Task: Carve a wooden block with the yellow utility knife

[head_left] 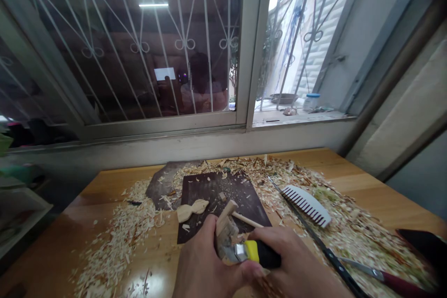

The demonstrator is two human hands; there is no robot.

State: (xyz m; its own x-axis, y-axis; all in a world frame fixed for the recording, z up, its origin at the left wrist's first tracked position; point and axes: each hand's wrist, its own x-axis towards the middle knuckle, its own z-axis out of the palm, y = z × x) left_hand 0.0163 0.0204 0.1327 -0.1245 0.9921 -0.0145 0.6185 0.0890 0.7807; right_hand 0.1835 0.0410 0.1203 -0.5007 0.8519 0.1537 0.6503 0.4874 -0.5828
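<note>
My left hand (206,258) is closed around a pale, partly carved piece of wood (225,221) with a squared upper end. In my right hand (289,253) is a utility knife (260,252) with a black and yellow handle and a metal collar, which points left against the wood; its blade is hard to make out. My left thumb lies by the knife's handle. Beyond the hands, a thin wooden stick (247,220) rests over a dark mat (216,191). A carved wooden piece with a narrow waist (193,210) lies on the mat's left side.
Wood shavings (118,237) cover much of the wooden table (87,209). To the right lie a white comb (307,205), a long black-handled blade (314,237) and a tool with a dark red handle (398,283). A barred window (160,123) stands behind.
</note>
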